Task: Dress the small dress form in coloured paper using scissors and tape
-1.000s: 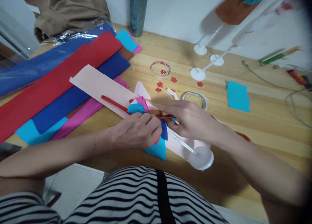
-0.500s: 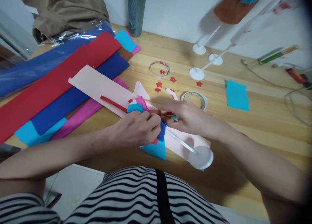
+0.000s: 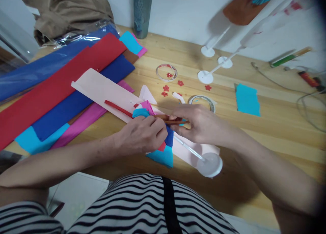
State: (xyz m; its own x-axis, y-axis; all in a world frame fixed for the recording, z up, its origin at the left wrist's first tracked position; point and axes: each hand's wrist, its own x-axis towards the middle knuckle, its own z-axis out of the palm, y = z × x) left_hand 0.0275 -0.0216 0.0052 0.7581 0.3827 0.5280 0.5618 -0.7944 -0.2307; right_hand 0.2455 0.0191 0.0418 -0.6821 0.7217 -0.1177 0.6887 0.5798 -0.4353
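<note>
My left hand (image 3: 142, 134) is closed over a bundle of coloured crepe paper on a clear-stemmed stand with a round white base (image 3: 210, 164). Pink paper (image 3: 147, 106) and light blue paper (image 3: 140, 112) show above its knuckles. Dark blue paper (image 3: 169, 137) and a light blue piece (image 3: 163, 157) stick out below. My right hand (image 3: 201, 122) pinches a folded brown paper strip (image 3: 182, 122) between thumb and fingers, close beside the left fingertips. The left fingertips and the middle of the bundle are hidden. A pale pink sheet (image 3: 102, 88) lies underneath.
Red, blue and pink paper strips (image 3: 76, 71) lie at the left, partly under plastic. Tape rolls (image 3: 213, 105) and small red paper flowers (image 3: 180, 83) lie beyond my hands. White stands (image 3: 205, 77) rise at the back right, near a light blue paper piece (image 3: 247, 100) and a cable (image 3: 276, 84).
My right thumb and fingers have shifted slightly right along the brown strip, and more of it shows between them. My left hand stays in place on the bundle.
</note>
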